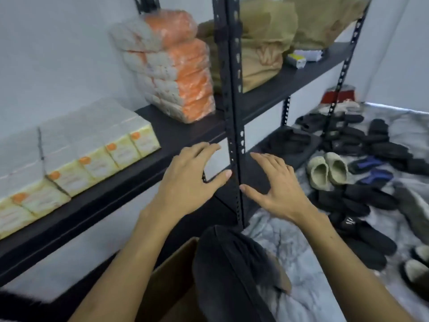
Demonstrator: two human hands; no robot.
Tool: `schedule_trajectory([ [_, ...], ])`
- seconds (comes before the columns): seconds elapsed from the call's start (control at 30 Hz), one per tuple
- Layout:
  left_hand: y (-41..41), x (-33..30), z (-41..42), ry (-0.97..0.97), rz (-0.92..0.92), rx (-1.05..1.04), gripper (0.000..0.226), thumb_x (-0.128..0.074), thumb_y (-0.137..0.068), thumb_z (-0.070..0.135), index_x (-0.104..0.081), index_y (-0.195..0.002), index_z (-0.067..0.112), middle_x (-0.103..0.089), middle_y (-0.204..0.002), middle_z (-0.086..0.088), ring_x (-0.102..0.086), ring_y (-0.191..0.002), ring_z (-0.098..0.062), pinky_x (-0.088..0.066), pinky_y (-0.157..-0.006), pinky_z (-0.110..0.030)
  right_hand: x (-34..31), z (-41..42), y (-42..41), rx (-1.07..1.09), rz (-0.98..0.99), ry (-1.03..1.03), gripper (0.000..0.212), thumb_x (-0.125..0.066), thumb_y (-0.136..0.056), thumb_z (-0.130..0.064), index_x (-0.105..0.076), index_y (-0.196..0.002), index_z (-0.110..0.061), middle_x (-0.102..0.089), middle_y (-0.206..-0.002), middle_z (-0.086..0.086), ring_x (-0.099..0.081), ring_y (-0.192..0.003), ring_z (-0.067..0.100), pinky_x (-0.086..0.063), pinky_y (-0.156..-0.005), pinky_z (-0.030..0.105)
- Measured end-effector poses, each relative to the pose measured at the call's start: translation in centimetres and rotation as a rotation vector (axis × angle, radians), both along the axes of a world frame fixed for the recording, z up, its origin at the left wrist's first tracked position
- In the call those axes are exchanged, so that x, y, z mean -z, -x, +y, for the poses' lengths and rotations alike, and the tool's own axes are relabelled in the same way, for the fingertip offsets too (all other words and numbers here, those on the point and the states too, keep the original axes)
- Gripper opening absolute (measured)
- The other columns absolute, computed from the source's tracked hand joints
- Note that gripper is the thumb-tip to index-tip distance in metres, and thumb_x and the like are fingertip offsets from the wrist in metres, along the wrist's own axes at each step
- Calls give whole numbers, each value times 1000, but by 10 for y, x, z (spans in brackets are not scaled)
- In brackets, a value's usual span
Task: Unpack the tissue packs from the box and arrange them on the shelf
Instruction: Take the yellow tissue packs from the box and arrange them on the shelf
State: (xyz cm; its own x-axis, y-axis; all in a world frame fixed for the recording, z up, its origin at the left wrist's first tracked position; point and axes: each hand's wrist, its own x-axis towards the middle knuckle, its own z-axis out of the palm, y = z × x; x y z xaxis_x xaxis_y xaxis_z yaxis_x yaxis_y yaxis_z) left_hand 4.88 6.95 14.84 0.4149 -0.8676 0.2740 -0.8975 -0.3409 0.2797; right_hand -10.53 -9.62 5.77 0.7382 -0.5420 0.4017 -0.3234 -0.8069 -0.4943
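Both hands, left hand [185, 180] and right hand [276, 184], hover empty with fingers spread before the black shelf [181, 133]. Tissue packs [76, 156] line its board against a white wall; the box [171, 280] sits below, slippers [329, 170] littering the floor.

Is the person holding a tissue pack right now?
No, the left hand and the right hand are both spread open in front of the shelf, holding nothing.
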Motion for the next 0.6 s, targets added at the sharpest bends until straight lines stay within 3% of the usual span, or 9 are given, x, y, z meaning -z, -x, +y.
schedule_trajectory([
  [0.1,45,46,-52,-90,82,138,59,-53,-96,63,-47,-147,34,-39,-156,13,-33,-143,-11,-33,-116,-37,47,-26,74,168,64,-118,84,-46,-85,-75,-35,-152,-27,-43,-150,-7,-35,-140,18,-34,-108,46],
  [0.33,154,165,-142,-313,257,436,61,-60,-94,55,-49,-146,25,-48,-149,7,-45,-135,-18,-42,-109,-41,161,-35,230,552,115,-409,85,-53,-81,-74,-43,-149,-23,-49,-148,-1,-42,-137,25,-39,-107,55],
  [0.47,218,229,-162,-494,308,546,68,-59,-95,57,-42,-151,24,-43,-154,4,-39,-142,-19,-37,-114,-41,224,-12,296,696,132,-530,76,-67,-87,-59,-46,-147,-17,-53,-145,6,-47,-134,31,-40,-107,52],
  [0.6,261,276,-168,-696,279,667,68,-57,-96,56,-38,-153,25,-42,-155,1,-40,-141,-23,-38,-113,-44,276,17,342,837,213,-714,77,-68,-89,-53,-41,-151,-17,-46,-153,6,-41,-139,31,-37,-111,53],
])
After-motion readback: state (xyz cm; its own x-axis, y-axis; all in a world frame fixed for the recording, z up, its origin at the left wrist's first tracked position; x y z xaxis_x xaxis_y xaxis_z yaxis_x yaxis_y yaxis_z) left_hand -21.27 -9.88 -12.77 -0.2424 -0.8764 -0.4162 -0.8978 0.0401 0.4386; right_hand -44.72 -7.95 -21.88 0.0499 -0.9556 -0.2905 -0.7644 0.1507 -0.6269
